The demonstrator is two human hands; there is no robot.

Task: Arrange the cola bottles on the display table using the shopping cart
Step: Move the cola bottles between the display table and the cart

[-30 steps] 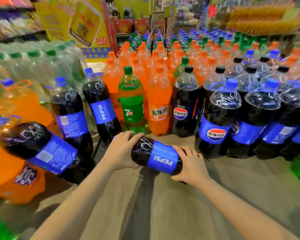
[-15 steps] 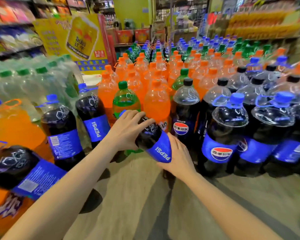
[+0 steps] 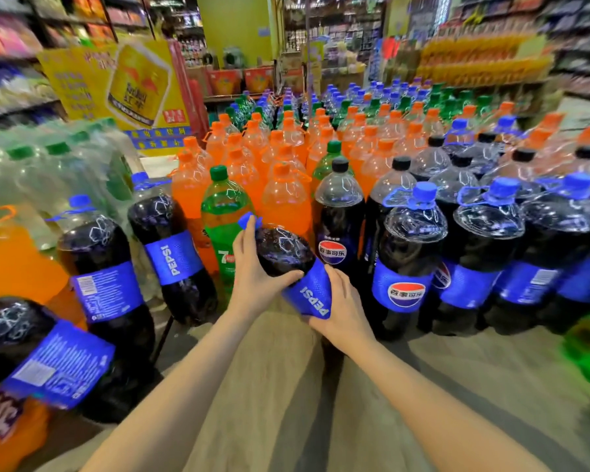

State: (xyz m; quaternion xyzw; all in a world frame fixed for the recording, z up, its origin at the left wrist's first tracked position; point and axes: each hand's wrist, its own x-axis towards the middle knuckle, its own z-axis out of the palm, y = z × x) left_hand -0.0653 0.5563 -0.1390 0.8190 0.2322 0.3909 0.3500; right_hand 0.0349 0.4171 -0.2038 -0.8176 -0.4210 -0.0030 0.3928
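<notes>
Far left there's a cola bottle (image 3: 45,349) lying tilted against the orange ones, with two more Pepsi bottles (image 3: 103,277) upright-ish next to it. Then a green 7up bottle (image 3: 223,229). My left hand (image 3: 256,270) is wrapped round the shoulder of the Pepsi bottle (image 3: 293,270) I'm holding, tilted with its cap away from me, over the bench (image 3: 286,403). My right hand (image 3: 341,311) grips its label end. Right of that, rows of cola bottles (image 3: 406,257) standing.

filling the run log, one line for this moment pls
phase: placing | left hand: grips cola bottle top | right hand: grips its label | bottle: tilted
</notes>
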